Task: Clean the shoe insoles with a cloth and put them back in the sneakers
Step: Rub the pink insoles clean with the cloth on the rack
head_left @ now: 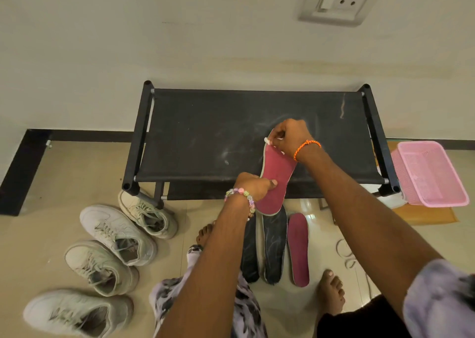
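Both arms reach forward and down over the near edge of the black bench (205, 137). The left hand (253, 186), with a bead bracelet at the wrist, is closed around the middle of a pink insole (276, 175), thumb pressed onto its upper face and fingers curled behind it. The right hand (290, 136), with an orange thread band at the wrist, is bent at the wrist and closed over the insole's far end, pinching a small white cloth (267, 140) against it. Only a scrap of the cloth shows between the fingers; the rest is hidden inside the fist. The insole is held between the two hands, tilted, its far end over the bench top and its near end hanging past the bench edge above the floor.

Just below the left hand, on the tiled floor, lie two dark insoles (273, 247) side by side, the left one largely covered by the left forearm. A second pink insole (298, 250) lies just beside them, under the right forearm. Well to the left of the left hand stand four white sneakers (115, 235) in a loose row. To the right of the right hand a pink basket (431, 173) sits beside the bench. Bare feet and patterned trousers show below the arms, partly cut off by the frame.
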